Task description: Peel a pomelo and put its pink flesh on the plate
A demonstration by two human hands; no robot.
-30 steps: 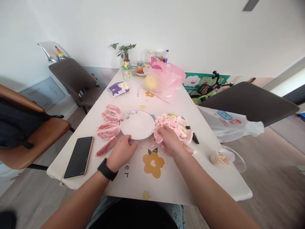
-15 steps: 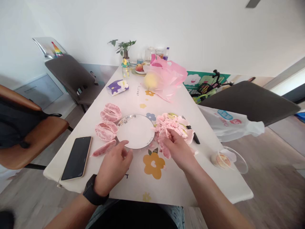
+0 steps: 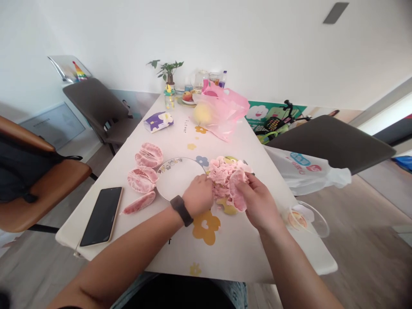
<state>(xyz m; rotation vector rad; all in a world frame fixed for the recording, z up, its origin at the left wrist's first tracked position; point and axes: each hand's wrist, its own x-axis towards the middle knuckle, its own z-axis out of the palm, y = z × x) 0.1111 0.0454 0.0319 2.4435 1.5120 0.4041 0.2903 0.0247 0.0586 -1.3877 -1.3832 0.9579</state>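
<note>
My right hand [image 3: 259, 199] grips a pink pomelo segment [image 3: 238, 191] between thumb and fingers, over the front of a heap of pomelo peel [image 3: 220, 171]. At the heap's left edge is my left hand [image 3: 200, 195], palm down with its fingers curled in; what they pinch, if anything, is hidden. That hand and its wrist partly cover the white plate [image 3: 172, 178], whose visible surface is bare. Left of the plate lie two larger pomelo pieces, one farther [image 3: 149, 155] and one nearer [image 3: 142, 179], plus a thin wedge [image 3: 139, 202].
A phone [image 3: 101, 216] lies at the left edge. Farther back are a tissue pack [image 3: 158, 121] and a pink plastic bag [image 3: 225, 111] around a yellow fruit. On the right, a white bag [image 3: 302, 167] hangs beside the table and a clear round container [image 3: 310, 219] is at the edge.
My left hand has moved right, from the plate's front rim to the peel heap, its fingers curling. My right hand has shifted slightly right with the pomelo segment. The view has tilted slightly.
</note>
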